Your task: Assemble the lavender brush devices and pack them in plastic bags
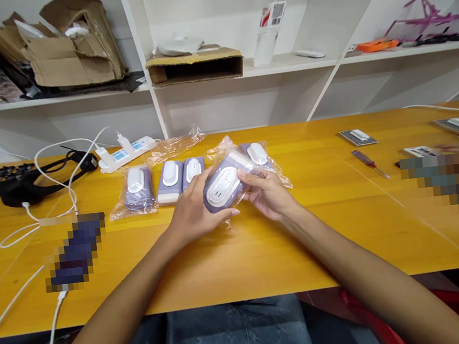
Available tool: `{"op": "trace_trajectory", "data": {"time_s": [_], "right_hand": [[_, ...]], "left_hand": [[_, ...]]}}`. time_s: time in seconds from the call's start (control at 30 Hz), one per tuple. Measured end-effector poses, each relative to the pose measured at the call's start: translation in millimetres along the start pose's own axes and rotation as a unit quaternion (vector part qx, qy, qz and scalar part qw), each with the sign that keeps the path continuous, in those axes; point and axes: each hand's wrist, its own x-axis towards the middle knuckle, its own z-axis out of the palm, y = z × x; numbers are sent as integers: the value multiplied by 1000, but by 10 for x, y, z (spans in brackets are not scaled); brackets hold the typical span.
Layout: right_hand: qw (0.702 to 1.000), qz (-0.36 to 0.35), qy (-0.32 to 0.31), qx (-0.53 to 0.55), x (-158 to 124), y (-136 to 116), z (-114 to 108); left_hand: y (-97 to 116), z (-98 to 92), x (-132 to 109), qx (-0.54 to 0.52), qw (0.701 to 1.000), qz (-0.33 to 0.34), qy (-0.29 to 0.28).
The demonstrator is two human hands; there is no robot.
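Note:
Between my two hands is a purple device point(223, 186) with a white oval part on its face, tilted above the table and partly in clear plastic. My left hand point(194, 208) grips its left side, fingers behind and thumb below. The thumb and fingers of my right hand point(266, 192) pinch its right edge. Behind it on the table lies a similar bagged device point(257, 154). To the left are a bagged purple device point(137, 188) and two more, one point(170, 181) with a white lower edge and one point(193, 169) partly behind my left hand.
A power strip point(127, 154) with white cables, black headgear point(29, 185) and a pixelated dark object point(77, 251) occupy the left. On the right lie a screwdriver point(370, 164) and a flat grey piece point(358, 137). Shelves point(292, 67) with boxes and a bottle rise behind.

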Motion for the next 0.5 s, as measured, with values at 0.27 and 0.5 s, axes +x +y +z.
{"op": "trace_trajectory", "data": {"time_s": [0.27,0.5], "right_hand": [[996,19,-73,-43,3,-226,-162],[983,-16,-34,-181,78,-287,-265]], "left_hand": [[64,-102,46,-67,998,-12,9],[66,-170,69,-100,994,24,-39]]}}
